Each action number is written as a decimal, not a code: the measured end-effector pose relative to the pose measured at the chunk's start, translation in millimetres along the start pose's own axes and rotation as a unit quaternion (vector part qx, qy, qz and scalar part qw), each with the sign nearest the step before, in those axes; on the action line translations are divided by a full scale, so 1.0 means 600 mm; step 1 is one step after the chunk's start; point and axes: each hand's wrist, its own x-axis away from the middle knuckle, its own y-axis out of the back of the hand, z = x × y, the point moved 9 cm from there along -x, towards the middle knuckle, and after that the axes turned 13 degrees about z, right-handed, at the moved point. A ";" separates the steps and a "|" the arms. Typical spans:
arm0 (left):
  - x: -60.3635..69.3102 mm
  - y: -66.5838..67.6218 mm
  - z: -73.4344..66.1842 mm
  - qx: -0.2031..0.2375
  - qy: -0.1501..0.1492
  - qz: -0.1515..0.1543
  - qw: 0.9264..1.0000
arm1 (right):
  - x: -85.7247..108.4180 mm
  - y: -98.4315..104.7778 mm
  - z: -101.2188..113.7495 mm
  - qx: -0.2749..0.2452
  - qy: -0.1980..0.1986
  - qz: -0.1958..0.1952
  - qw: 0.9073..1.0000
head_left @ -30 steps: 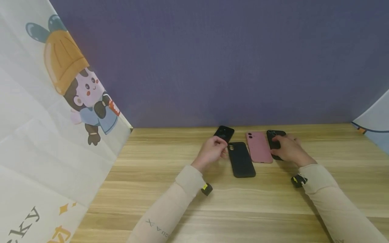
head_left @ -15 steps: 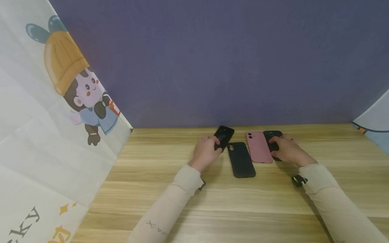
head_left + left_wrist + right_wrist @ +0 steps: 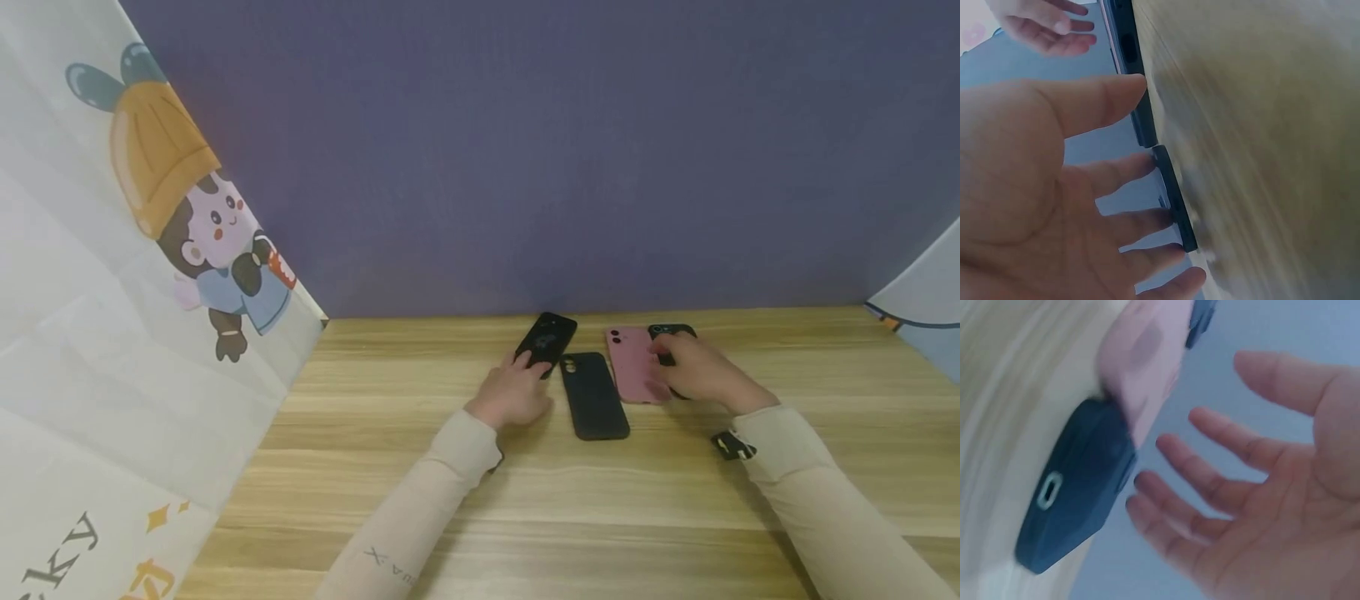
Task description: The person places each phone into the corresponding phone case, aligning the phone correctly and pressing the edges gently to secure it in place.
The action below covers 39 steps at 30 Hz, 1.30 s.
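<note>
Four-cornered handsets lie flat on the wooden table in the head view. A glossy black phone, slanted at the back, has my left hand at its lower left edge. The fingers are outstretched, touching or very near it. Closer to me lies a matte black phone case, tan showing through its camera hole. Right of it is a pink phone or case. A dark phone or case with a port slot adjoins the pink one. My right hand hovers above these, fingers loosely spread and apart from them.
A purple-grey panel stands along the table's back edge. White cloth with a cartoon figure borders the left side. Another pale printed cloth hangs at the right.
The dark item slid left against the pink one, then my right hand came off it and shifted left. My left hand gripped the glossy phone's edge, then loosened and drew back slightly.
</note>
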 end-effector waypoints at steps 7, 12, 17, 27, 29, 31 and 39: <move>-0.001 -0.005 0.000 -0.025 0.003 0.006 1.000 | 0.000 -0.014 0.064 -0.039 0.095 0.011 0.995; 0.005 0.001 -0.006 -0.039 0.007 -0.002 0.999 | 0.002 -0.033 0.101 -0.032 0.135 0.025 0.990; 0.009 0.003 -0.009 -0.049 0.014 -0.003 0.999 | 0.001 -0.064 0.112 -0.017 0.110 0.084 0.990; 0.020 0.010 -0.013 -0.036 0.022 -0.007 0.999 | 0.004 -0.080 0.126 0.037 0.108 0.078 0.990; 0.023 0.012 -0.015 -0.040 0.021 -0.007 0.999 | 0.005 -0.079 0.130 0.047 0.114 0.068 0.990; 0.026 0.012 -0.016 -0.041 0.019 -0.005 0.999 | 0.005 -0.078 0.132 0.051 0.114 0.060 0.990; 0.033 0.011 -0.020 -0.040 0.010 0.018 0.999 | 0.002 -0.080 0.133 0.055 0.111 0.055 0.991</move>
